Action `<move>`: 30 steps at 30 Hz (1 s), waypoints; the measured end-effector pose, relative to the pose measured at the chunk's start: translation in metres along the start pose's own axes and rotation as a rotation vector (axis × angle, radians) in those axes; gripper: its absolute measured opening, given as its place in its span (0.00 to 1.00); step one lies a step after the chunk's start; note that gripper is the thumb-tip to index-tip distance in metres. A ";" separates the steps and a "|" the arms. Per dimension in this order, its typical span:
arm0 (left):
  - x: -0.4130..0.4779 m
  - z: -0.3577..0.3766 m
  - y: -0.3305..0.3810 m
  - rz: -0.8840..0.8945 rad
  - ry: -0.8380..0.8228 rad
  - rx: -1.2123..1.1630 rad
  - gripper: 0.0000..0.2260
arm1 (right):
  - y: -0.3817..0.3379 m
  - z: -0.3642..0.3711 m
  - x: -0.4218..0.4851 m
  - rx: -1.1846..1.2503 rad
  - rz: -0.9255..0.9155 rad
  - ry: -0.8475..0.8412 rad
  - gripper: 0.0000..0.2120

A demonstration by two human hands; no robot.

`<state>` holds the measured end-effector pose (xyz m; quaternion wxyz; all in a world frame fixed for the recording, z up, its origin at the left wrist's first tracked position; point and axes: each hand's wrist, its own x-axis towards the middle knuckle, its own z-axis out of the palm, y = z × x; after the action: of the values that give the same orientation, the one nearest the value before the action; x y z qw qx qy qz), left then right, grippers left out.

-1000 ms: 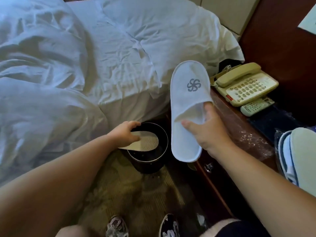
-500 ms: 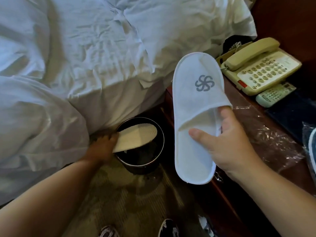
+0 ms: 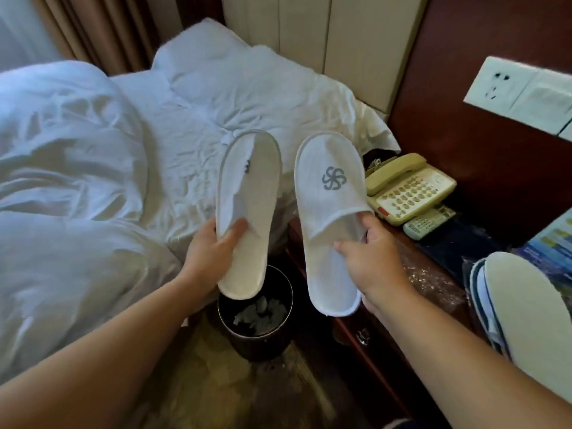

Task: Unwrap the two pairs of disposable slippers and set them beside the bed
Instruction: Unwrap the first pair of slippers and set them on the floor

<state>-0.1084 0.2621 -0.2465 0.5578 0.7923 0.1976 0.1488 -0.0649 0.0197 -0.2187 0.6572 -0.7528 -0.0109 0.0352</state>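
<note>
I hold two white disposable slippers side by side in the air over the gap between bed and nightstand. My left hand (image 3: 213, 246) grips the left slipper (image 3: 247, 212), whose upper is flattened to one side. My right hand (image 3: 368, 264) grips the right slipper (image 3: 331, 224) at the opening of its upper, which bears a grey pinwheel logo. A second pair, still in clear wrap (image 3: 523, 314), lies sole up at the right edge on the nightstand. The white bed (image 3: 93, 168) fills the left.
A dark round bin (image 3: 257, 320) with crumpled wrapping in it stands on the carpet below the slippers. The dark wood nightstand (image 3: 387, 329) carries a beige phone (image 3: 408, 187), a remote (image 3: 428, 222) and crinkled clear plastic (image 3: 433, 280). Wall sockets (image 3: 520, 94) are at the upper right.
My left hand came up from the bin, where it held a flat insole, and now holds a second slipper beside the first. The view tilted up toward the headboard.
</note>
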 end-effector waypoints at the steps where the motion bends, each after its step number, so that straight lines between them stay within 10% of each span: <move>1: -0.012 0.002 0.017 0.012 -0.027 -0.045 0.13 | -0.010 -0.005 -0.004 0.010 0.003 0.016 0.27; 9: -0.119 0.027 0.121 0.131 0.046 -0.184 0.11 | -0.085 -0.036 -0.085 0.197 -0.185 0.007 0.14; 14: -0.161 0.025 0.163 0.144 0.044 -0.251 0.12 | -0.113 -0.054 -0.126 0.219 -0.292 -0.098 0.29; 18: -0.174 0.011 0.196 0.131 -0.060 -0.185 0.13 | -0.137 -0.067 -0.143 0.095 -0.300 -0.027 0.23; 22: -0.189 -0.007 0.226 0.299 0.249 0.102 0.12 | -0.163 -0.073 -0.157 0.083 -0.308 0.062 0.07; 26: -0.217 -0.005 0.243 0.990 0.286 0.515 0.16 | -0.183 -0.069 -0.170 0.024 -0.366 0.105 0.09; 30: -0.234 0.001 0.258 0.622 0.138 0.906 0.29 | -0.193 -0.070 -0.178 -0.043 -0.382 0.143 0.11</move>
<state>-0.2752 0.0719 -0.0071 0.0768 0.9625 0.0346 0.2580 -0.2315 -0.0345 -0.0110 0.6349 -0.7515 -0.1073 -0.1438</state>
